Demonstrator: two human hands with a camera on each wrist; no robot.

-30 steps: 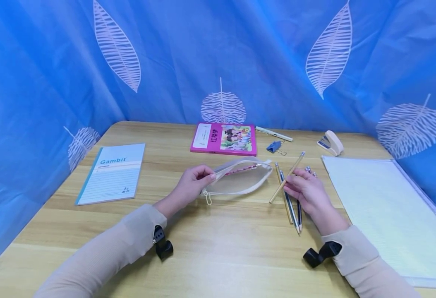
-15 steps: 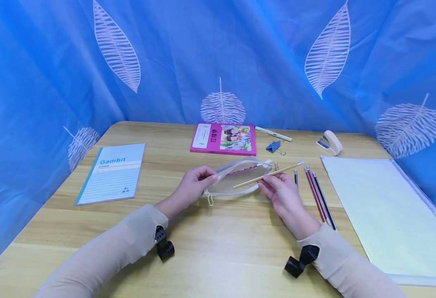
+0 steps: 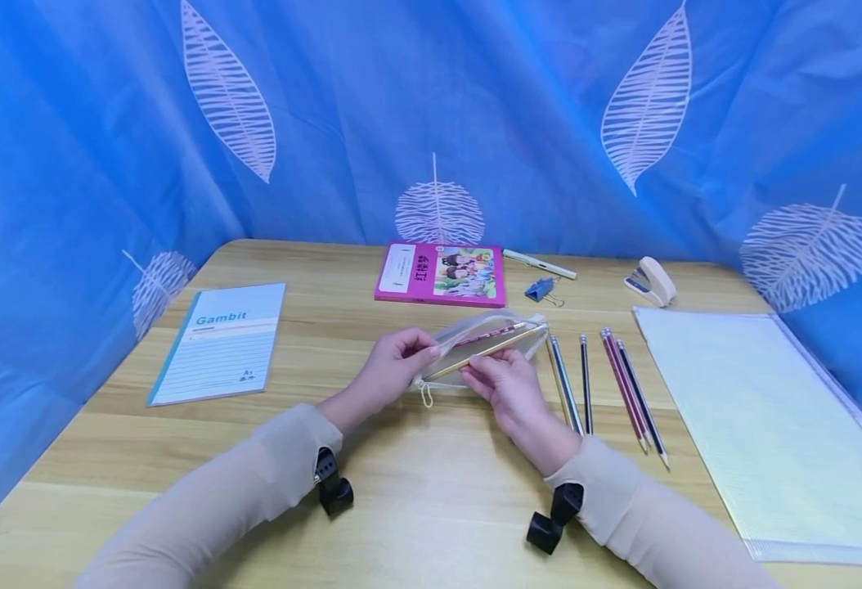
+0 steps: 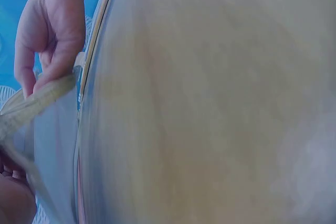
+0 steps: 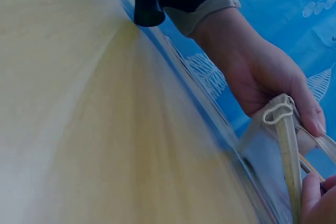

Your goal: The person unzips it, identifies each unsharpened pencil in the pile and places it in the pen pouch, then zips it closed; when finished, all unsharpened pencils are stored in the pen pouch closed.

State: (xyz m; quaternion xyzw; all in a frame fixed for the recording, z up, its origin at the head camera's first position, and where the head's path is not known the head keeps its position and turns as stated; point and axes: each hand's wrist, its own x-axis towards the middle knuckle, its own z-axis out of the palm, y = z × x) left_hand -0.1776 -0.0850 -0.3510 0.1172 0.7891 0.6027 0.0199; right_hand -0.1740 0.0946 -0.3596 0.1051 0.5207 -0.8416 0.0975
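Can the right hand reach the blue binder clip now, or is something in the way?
Probably not at once: the right hand holds a pencil at the pouch. The binder clip lies unblocked just beyond.

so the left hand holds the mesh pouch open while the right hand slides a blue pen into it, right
Not quite: the right hand slides a yellow pencil, not a blue pen, into the mesh pouch, which the left hand holds open. The head view shows it.
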